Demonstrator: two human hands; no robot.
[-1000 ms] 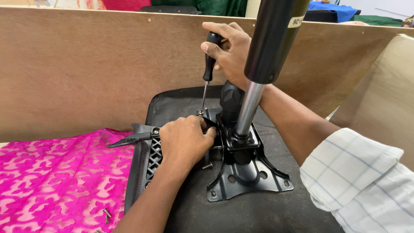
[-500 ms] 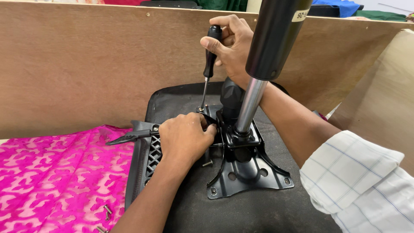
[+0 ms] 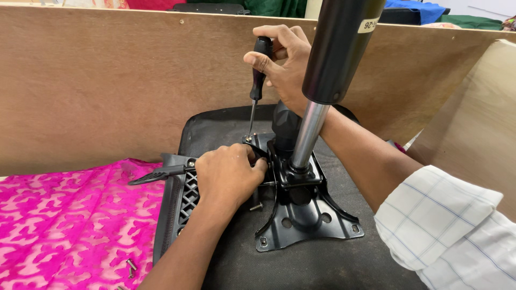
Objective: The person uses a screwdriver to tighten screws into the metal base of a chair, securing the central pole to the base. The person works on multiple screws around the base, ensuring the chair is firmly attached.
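Steel plate point(image 3: 306, 220), stiff and likely heavy, sits on the seat point(image 3: 317, 263). My left hand point(image 3: 228, 174) clamps its near edge; my right hand point(image 3: 282, 59) grips the screwdriver point(image 3: 258, 70), tip at the plate's far corner.

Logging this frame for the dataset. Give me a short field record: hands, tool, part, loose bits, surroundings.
right hand: grips the black handle of a screwdriver, tip down at a corner of the metal plate
left hand: pressed on the plate's near-left side
part: black plate with gas cylinder standing upright, on an upturned seat
loose bits: one screw on the seat, more on the pink cloth
surroundings: brown board wall behind
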